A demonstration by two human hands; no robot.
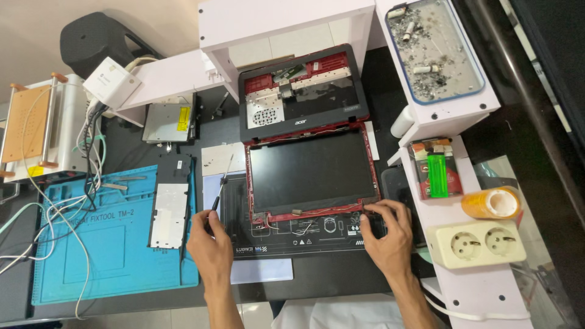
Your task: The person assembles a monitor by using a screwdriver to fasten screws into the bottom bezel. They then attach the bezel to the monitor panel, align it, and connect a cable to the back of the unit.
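A thin screwdriver (220,181) is pinched in the grip of the left hand (210,247), its handle held near the fingertips and its shaft slanted up and away over a black work mat (268,240). The grip of the right hand (387,234) is spread, with the fingertips pressed on the lower right corner of the red-framed laptop screen panel (311,173), which is laid flat on the mat in the middle of the tabletop (329,277). Just beyond the panel, the opened laptop base (303,91) is seen with its inner parts exposed. To the left, a black cover plate (169,201) is laid on a blue silicone mat (91,237). To the right, a white double socket (476,244), a roll of tape (490,203) and a green lighter (436,175) are placed on a white shelf (481,289).
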